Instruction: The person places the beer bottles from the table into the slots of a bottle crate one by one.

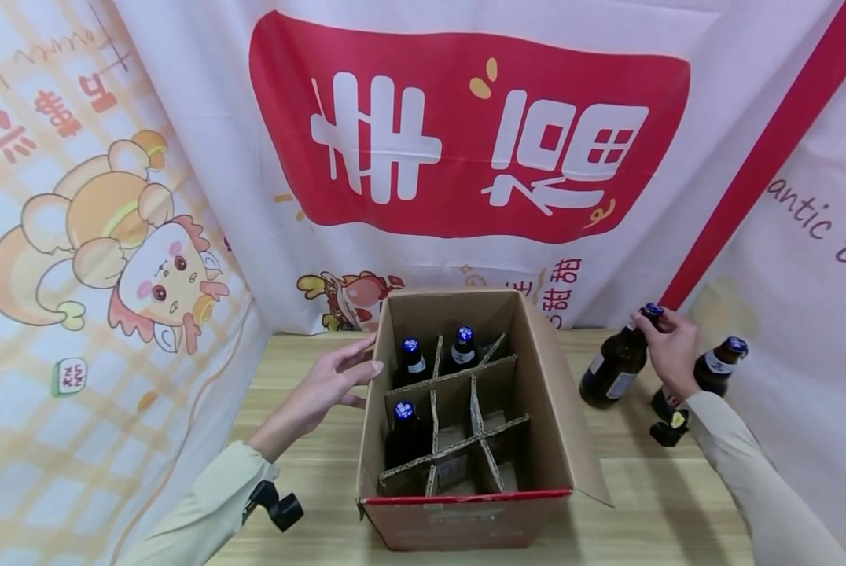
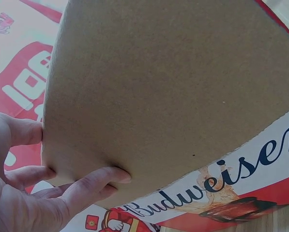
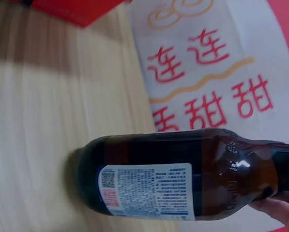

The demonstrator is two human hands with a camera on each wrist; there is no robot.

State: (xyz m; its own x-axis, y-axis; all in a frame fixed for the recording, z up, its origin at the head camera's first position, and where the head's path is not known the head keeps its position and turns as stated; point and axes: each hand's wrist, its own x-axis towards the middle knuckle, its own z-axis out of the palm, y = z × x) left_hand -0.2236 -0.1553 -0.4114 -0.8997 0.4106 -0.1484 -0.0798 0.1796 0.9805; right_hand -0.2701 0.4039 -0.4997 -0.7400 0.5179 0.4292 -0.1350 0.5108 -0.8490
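Observation:
A cardboard beer box (image 1: 465,515) with Budweiser lettering (image 2: 221,179) stands on the table, its top uncovered. Inside, a cardboard divider (image 1: 465,381) splits it into several compartments; two brown bottles with blue caps are in the far row and one (image 1: 404,440) is at the left of the middle row. My left hand (image 1: 331,381) touches the box's left side with its fingertips, near the far corner. To the right of the box, my right hand (image 1: 671,346) grips a brown beer bottle (image 1: 612,365) by its neck, nearly upright. Whether its base touches the table is unclear.
Another brown bottle (image 1: 720,365) stands right of my right hand, partly hidden by the wrist. A box flap (image 1: 564,401) hangs outward on the right. Printed cloth walls (image 1: 472,259) enclose the wooden table (image 1: 310,487) at the back and sides.

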